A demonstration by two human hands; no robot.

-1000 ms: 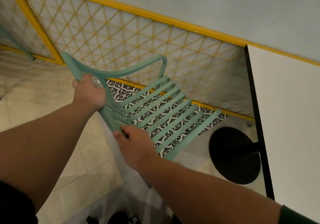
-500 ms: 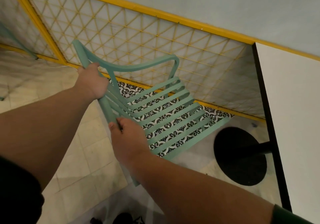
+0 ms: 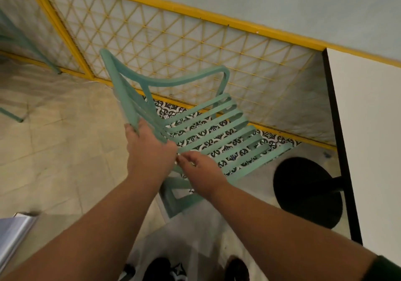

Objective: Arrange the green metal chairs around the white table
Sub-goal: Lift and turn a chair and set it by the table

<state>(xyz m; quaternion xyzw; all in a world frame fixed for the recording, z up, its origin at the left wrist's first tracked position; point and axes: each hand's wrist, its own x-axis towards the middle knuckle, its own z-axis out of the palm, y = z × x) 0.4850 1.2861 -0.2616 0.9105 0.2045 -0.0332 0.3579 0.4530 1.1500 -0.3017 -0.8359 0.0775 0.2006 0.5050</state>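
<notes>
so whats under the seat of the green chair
Through the slats of the green chair, black-and-white patterned floor tiles show. The left hand and right hand, both gripping it, cover the near part, and its legs are mostly hidden.

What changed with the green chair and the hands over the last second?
The left hand slid down the backrest edge of the green slatted metal chair, from near its top to near the seat. The right hand still grips the seat's rear; the chair remains beside the white table.
</notes>
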